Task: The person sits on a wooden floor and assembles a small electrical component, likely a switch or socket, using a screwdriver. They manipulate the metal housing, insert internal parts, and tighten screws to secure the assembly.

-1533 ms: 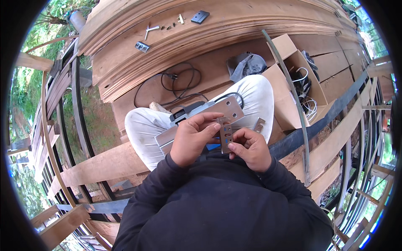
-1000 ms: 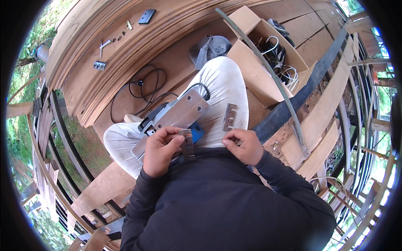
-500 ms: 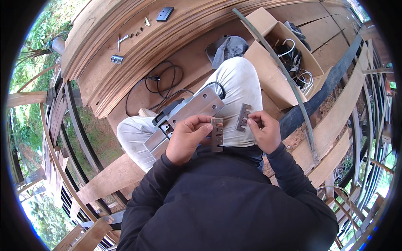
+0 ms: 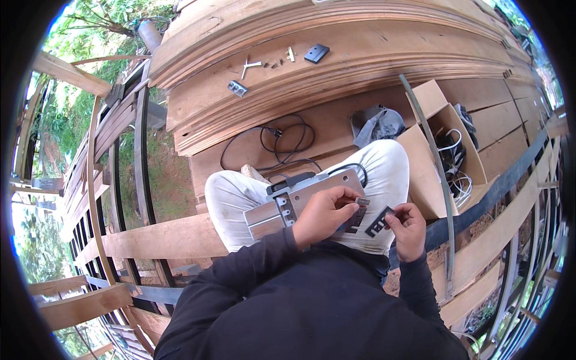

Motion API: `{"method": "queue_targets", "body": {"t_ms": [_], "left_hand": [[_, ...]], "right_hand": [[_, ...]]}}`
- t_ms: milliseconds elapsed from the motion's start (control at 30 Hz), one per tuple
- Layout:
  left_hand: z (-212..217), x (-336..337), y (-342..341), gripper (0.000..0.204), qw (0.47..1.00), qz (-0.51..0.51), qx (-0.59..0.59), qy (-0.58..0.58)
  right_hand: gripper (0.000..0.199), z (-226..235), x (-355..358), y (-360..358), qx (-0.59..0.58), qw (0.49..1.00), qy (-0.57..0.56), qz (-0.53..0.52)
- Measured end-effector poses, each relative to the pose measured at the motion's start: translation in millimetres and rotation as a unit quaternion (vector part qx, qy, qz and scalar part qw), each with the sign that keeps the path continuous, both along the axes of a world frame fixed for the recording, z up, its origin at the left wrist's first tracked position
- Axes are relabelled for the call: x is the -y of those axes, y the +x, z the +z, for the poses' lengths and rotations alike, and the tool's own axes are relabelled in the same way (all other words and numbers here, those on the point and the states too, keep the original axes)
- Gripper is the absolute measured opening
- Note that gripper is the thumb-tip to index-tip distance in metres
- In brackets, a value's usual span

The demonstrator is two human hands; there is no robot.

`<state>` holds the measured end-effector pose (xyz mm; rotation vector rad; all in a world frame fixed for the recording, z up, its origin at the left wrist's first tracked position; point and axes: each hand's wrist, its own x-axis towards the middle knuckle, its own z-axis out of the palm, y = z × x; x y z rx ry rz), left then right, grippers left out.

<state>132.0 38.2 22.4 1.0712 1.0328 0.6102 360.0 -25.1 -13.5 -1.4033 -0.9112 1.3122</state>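
My left hand (image 4: 324, 217) pinches a slotted metal planer blade (image 4: 356, 223) between thumb and fingers, above my lap. Just to its right, my right hand (image 4: 410, 231) grips a second slotted blade (image 4: 377, 223), which is dark and tilted. A small gap separates the two blades. Across my thighs rests an electric hand planer (image 4: 264, 219), its flat metal sole facing up, and my left hand is over the near side of it. Part of the planer is hidden by that hand and my sleeve.
On the stacked boards (image 4: 210, 108) ahead lie a T-handled wrench (image 4: 249, 65), a metal block with holes (image 4: 237, 89), small screws, a brass-coloured piece (image 4: 291, 54) and a dark rectangular block (image 4: 317, 53). A black cord (image 4: 300, 147) coils below them. An open cardboard box (image 4: 420, 162) with cables stands right.
The whole view has swung, so the scene sits further right and lower. The right blade has turned to a different slant, and the left one leans more. Both hands keep hold of their blades.
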Motion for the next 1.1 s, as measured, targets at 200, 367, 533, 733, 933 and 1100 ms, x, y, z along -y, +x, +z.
{"method": "queue_targets", "body": {"t_ms": [200,367,533,733,933,1100], "left_hand": [[6,-8,6,0.024,0.998,0.006,0.035,-0.054],[-3,-11,7,0.027,0.999,0.004,0.041,-0.034],[-18,-20,1,0.029,0.996,0.079,0.023,-0.042],[-11,-36,11,0.029,0.978,0.165,0.126,-0.037],[-15,-52,10,0.028,0.979,0.180,0.094,0.010],[-28,-73,2,0.022,0.991,0.105,0.073,0.024]], "right_hand": [[0.019,18,-23,-17,0.070,0.992,0.078,0.074],[0.025,13,-36,-36,0.055,0.994,0.089,0.042],[0.025,5,-46,-44,0.034,0.991,0.125,0.029],[0.024,-10,-60,-46,0.111,0.975,0.167,0.096],[0.019,-13,-86,-42,0.083,0.974,0.175,0.119],[0.022,-27,-94,-39,0.050,0.973,0.183,0.130]]}}
